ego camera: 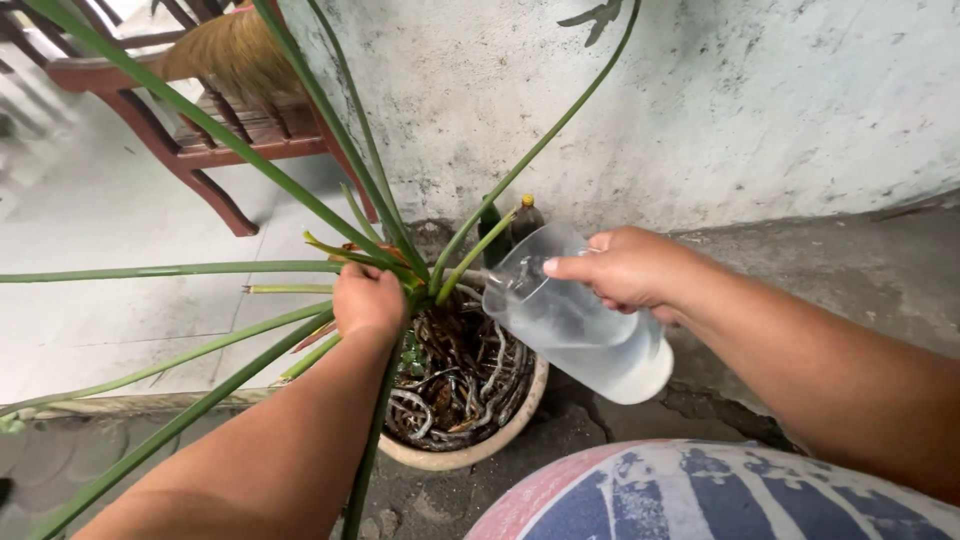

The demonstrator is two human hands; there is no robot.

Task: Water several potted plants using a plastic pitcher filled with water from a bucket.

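While the right hand (628, 268) grips a clear plastic jug (575, 320) tipped toward the plant, its mouth sits just at the stem bases, at about three o'clock from them. Water fills the jug's lower end. At nine o'clock of the stems, the left hand (368, 300) is closed around a bunch of long green leaf stalks (300, 200). Below both hands stands a pale round pot (500, 435) packed with tangled roots (460, 375). A wooden chair (215, 130) stands at eleven o'clock, near the stained wall (720, 100).
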